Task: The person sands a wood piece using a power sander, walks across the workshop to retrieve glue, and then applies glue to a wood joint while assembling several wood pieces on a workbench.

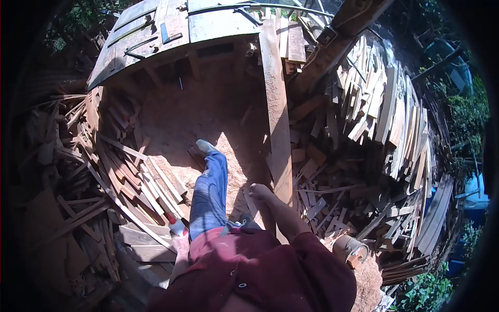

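Note:
My left hand [180, 240], low at left beside my leg, is closed around a red and white bottle [175, 225]. My right hand [260, 192] is beside a long upright-looking plank [276, 104], its fingers curled; whether they hold anything is hidden. Below me, my blue-trousered leg [208, 187] ends in a pale foot on the sawdust [234, 171]. Loose wooden strips [156, 182] lie near my left hand.
A wooden bench [140, 31] with dark tools stands ahead. A thick timber post [332, 36] rises at upper right. Piles of cut wood [379, 99] line the right side, and more offcuts [73, 213] the left. A log piece [348, 249] sits by my right side.

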